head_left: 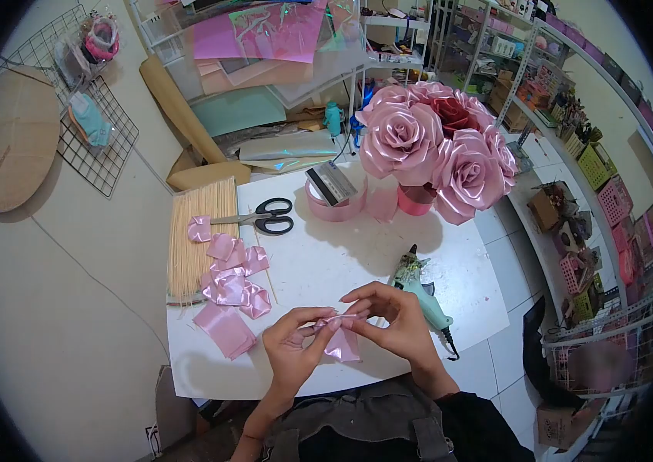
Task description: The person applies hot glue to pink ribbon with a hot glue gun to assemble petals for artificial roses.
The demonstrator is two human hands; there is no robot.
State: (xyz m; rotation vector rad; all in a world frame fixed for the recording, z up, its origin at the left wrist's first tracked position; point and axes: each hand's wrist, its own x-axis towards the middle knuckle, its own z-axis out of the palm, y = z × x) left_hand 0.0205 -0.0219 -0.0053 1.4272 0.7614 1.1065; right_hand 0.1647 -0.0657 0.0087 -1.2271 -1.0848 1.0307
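Note:
Near the table's front edge, a piece of pink satin ribbon is pinched between my two hands. My left hand grips its upper left part with thumb and fingers. From the other side, my right hand holds the top edge between thumb and forefinger; the edge looks folded or rolled there. Left of my hands lie a stack of flat pink ribbon squares and several loosely shaped ribbon pieces. A mint-green glue gun rests just beyond my right hand.
Black-handled scissors lie partly over a bundle of thin wooden sticks. Behind are a pink ribbon roll with a box on it and a bouquet of large pink satin roses. Shelves stand at right.

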